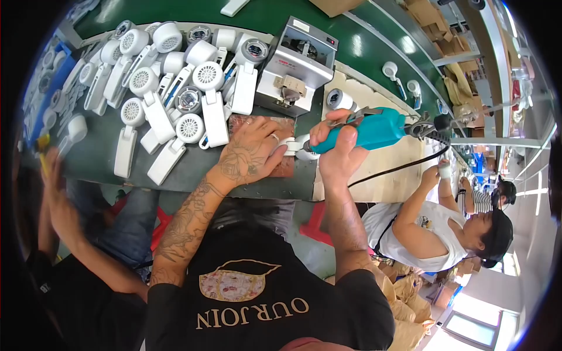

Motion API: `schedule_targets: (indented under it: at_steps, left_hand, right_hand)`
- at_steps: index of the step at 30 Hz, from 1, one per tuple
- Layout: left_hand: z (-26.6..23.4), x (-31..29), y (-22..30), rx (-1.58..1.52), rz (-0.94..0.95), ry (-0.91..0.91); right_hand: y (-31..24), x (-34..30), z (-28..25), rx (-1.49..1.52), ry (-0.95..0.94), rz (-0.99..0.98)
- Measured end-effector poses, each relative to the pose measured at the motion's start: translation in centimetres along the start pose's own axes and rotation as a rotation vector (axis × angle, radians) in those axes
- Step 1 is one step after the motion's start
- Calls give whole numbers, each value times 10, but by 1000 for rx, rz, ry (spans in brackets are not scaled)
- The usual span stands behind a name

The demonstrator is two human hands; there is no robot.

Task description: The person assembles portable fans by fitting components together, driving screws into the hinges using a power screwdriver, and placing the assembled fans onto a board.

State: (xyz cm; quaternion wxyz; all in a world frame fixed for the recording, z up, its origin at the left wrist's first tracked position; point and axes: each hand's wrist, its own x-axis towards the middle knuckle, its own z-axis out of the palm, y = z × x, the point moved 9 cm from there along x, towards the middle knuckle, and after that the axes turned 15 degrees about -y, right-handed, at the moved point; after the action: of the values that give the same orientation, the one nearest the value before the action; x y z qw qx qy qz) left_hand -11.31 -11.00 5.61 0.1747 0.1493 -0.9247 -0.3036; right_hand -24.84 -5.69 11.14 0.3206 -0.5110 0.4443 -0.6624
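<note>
My right hand (338, 149) is closed round a teal electric screwdriver (377, 133), held nearly level with its tip pointing left. The tip meets a white plastic fan part (291, 147), mostly hidden under my hands. My left hand (252, 149), with a ring on one finger, presses that part down on a reddish-brown board (285, 168). Its thumb and fingers lie over the part's left side. Just left of this hand is a heap of white handheld fans (170, 88), some with open heads showing the inside.
A grey metal screw feeder (298, 64) stands behind my hands. One fan head (339, 99) lies near the screwdriver, whose black cable (398, 169) crosses the cardboard sheet (374, 181). More fans rest on the green conveyor (374, 35). Co-workers sit left and right (421, 234).
</note>
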Motion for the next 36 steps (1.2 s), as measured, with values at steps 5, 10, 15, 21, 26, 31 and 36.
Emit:
schedule_targets:
  at_steps: [5, 10, 15, 21, 26, 31, 36]
  left_hand:
    - [2, 0, 2, 11, 10, 6]
    - [6, 0, -2, 14, -11, -3]
    - [0, 6, 4, 53, -12, -43]
    - [-2, 8, 5, 12, -25, -45]
    - [-1, 2, 14, 57, 21, -28]
    - [2, -32, 35, 164, 105, -8]
    - [-64, -100, -1, -308, -300, 416]
  right_hand:
    - [12, -14, -3, -51, 16, 74]
    - [24, -18, -5, -9, 31, 62]
    - [30, -20, -5, 38, 35, 24]
    - [31, -29, -6, 107, 86, -23]
    - [24, -37, -5, 52, 84, 18]
    - [-11, -48, -7, 246, 157, -60]
    - [-60, -68, -11, 186, 188, -243]
